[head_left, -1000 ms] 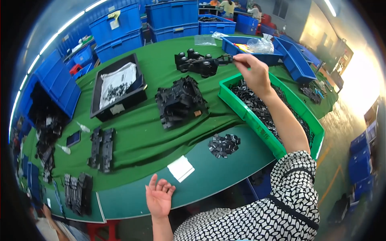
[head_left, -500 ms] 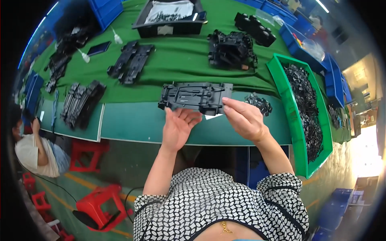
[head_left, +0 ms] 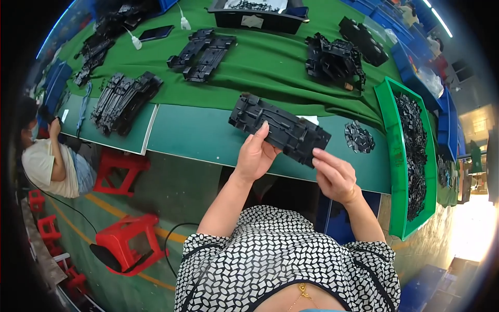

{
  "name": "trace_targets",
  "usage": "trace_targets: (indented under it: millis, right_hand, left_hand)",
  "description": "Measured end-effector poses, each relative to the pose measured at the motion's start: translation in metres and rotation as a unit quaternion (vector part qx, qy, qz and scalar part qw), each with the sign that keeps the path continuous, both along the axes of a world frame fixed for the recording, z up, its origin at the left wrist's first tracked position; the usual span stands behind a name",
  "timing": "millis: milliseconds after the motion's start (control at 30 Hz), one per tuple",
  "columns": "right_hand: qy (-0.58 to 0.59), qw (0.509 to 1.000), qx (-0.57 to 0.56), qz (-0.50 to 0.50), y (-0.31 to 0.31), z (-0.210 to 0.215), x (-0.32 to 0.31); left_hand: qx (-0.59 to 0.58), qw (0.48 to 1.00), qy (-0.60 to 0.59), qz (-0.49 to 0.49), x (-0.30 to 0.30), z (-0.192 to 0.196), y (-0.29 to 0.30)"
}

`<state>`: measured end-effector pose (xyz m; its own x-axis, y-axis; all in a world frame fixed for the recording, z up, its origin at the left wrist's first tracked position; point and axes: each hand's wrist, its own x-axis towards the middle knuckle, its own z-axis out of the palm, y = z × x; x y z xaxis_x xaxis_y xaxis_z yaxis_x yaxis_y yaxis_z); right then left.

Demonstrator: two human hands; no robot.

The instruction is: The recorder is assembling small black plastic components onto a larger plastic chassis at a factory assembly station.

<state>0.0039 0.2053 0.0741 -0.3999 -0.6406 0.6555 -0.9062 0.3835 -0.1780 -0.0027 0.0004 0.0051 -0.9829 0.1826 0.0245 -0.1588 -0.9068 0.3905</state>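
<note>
Gripping a long, black, moulded-plastic chassis part [head_left: 279, 127] at its near edge, the bare left hand [head_left: 257, 156] sets its thumb on top, while the bare right hand [head_left: 337, 178] has fingertips at the part's right end — pinching or merely touching, I cannot tell. The part is held slantwise over the smooth dark-green tabletop [head_left: 192, 127], left of a roundish heap of small black pieces [head_left: 359, 137] — itself near a long, bright-green bin [head_left: 398, 177].
</note>
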Motion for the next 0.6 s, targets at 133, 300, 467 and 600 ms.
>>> trace_targets:
  millis: [133,300,467,600]
  right_hand:
    - [-0.004,0.999,-0.038,0.015,0.015,0.008,0.013]
    - [-0.119,0.976,-0.156,-0.094,0.023,0.031,0.009]
    - [-0.483,0.845,-0.192,-0.128,0.008,0.039,-0.036]
    - [-0.572,0.798,-0.164,-0.097,-0.006,0.034,-0.058]
  left_hand:
    - [-0.011,1.000,-0.025,0.007,0.002,0.006,0.000]
    - [-0.107,0.990,-0.045,-0.083,0.007,-0.004,-0.008]
    - [-0.236,0.963,-0.042,-0.121,0.017,0.009,-0.008]
    - [-0.285,0.944,-0.030,-0.166,0.015,0.009,-0.008]
